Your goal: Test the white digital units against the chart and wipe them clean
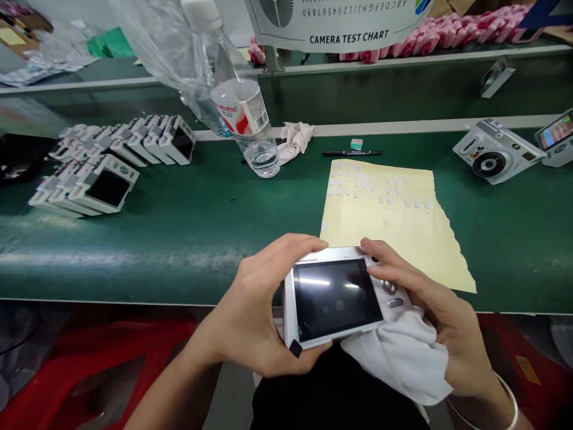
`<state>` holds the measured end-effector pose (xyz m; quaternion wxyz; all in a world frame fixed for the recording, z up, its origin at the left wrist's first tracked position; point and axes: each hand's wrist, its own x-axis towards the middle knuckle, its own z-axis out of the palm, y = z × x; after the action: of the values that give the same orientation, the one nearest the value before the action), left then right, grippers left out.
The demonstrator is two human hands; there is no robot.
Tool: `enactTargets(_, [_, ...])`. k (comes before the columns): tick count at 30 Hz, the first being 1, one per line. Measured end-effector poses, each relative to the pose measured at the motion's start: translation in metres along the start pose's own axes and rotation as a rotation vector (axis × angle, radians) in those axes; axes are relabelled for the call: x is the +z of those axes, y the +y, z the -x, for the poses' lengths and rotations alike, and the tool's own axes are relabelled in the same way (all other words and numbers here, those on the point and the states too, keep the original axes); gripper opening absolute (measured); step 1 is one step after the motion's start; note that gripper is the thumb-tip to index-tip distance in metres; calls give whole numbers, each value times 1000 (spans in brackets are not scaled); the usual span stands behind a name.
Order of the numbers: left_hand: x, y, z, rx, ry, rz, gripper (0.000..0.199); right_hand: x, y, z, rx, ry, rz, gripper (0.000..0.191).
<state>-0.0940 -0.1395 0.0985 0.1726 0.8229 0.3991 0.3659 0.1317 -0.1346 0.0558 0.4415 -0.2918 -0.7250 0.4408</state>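
A silver-white digital camera [338, 298] is held over the bench's front edge, its dark screen facing up at me. My left hand [264, 304] grips its left end, thumb along the top edge and fingers beneath. At the other end, my right hand [439, 316] has fingers on the camera's top and back near the buttons. A crumpled white cloth [403, 358] is bunched in the right palm, below the camera. Beyond the camera, a yellow paper sheet [385, 221] bears rows of small white stickers.
White cameras [107, 185] stand in rows at the left. A water bottle [250, 119], a black pen [353, 153] and a crumpled white rag [295, 140] lie toward the back. Another camera [496, 152] sits at right. A camera test chart [344, 27] hangs above. Red stools [111, 346] stand below.
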Motion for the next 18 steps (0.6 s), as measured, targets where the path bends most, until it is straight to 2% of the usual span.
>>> enactTargets(4, [0, -1, 0, -1, 3, 44, 64, -1, -1, 2, 47, -16, -171, 48])
enactTargets(7, [-1, -1, 0, 2, -4, 36, 64, -1, -3, 2, 36, 6, -285, 52])
enactTargets(10, [-2, 0, 0, 0, 11, 4, 65, 1, -4, 0, 11, 15, -246, 54])
enactTargets(14, [-1, 1, -1, -16, 8, 14, 64, 2, -3, -3, -1, 17, -278, 42])
enactTargets(18, [-1, 1, -2, 4, 30, -18, 65, 5, -4, -6, 14, 47, -240, 39])
